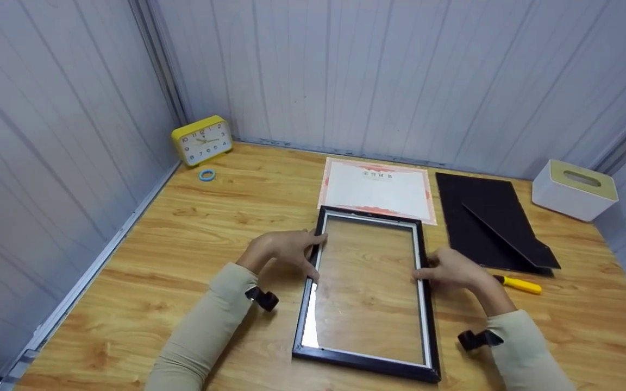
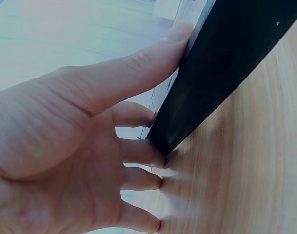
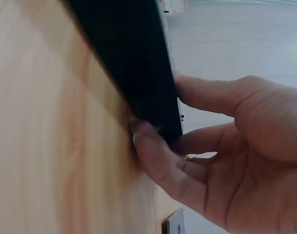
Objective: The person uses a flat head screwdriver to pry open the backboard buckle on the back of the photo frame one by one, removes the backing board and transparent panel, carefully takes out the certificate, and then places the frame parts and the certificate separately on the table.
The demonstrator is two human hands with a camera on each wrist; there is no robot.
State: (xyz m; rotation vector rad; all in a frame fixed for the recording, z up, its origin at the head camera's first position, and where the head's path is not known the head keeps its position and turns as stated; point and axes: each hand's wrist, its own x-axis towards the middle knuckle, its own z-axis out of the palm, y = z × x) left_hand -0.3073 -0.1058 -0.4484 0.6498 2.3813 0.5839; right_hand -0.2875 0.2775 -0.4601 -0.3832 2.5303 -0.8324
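A black picture frame (image 1: 364,366) with a silver inner edge lies on the wooden table, a glass pane (image 1: 367,293) within it. My left hand (image 1: 291,250) holds its left side, thumb (image 2: 153,63) and index fingertip on the inner edge. In the left wrist view the other fingers reach down beside the frame's outer wall toward the table. On the opposite side my right hand (image 1: 451,270) grips the frame, thumb (image 3: 207,92) on top and fingers curled round the lower outer edge. Through the glass, the table's wood grain shows.
A red-bordered certificate (image 1: 373,190) lies just beyond the frame. Right of it are a black backing board (image 1: 476,195) with a raised stand flap and a yellow-handled tool (image 1: 522,285). A tissue box (image 1: 571,190), yellow clock (image 1: 204,141) and blue ring (image 1: 207,175) sit farther back.
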